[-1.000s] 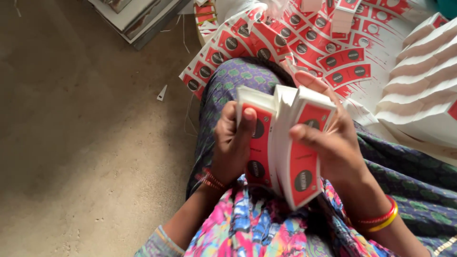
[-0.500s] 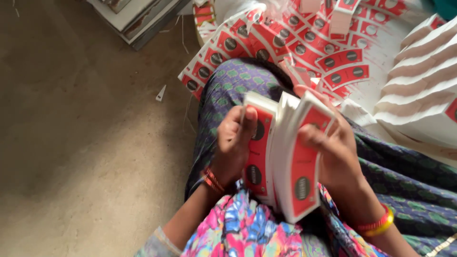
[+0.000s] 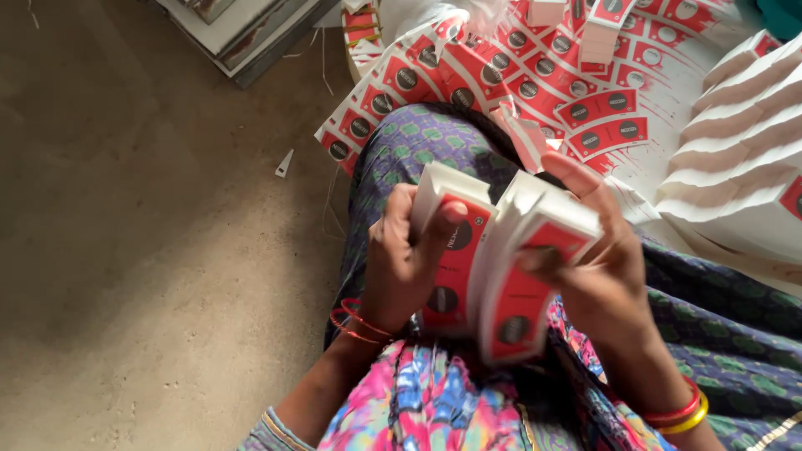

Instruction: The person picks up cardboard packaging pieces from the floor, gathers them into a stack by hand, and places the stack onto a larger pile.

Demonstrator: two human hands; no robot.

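Observation:
I hold a thick stack of flat red-and-white printed cards (image 3: 493,259) upright over my lap. My left hand (image 3: 401,259) grips the left part of the stack, thumb pressed on its front card. My right hand (image 3: 597,267) clasps the right part, fingers curled over the top edge, so the stack is split into two fanned bundles. Each card is red with a dark round mark and a white edge. Red bangles circle both wrists.
More red cards (image 3: 535,83) lie fanned out ahead on a white sheet. Folded white paper stacks (image 3: 743,175) sit at the right. A pile of flat boards (image 3: 242,29) lies at the top left. Bare brown floor (image 3: 142,250) spreads to the left.
Both hands stay on the stack and keep it over my lap. The two bundles have spread a little further apart at the top, and my right fingers have shifted over the top edge.

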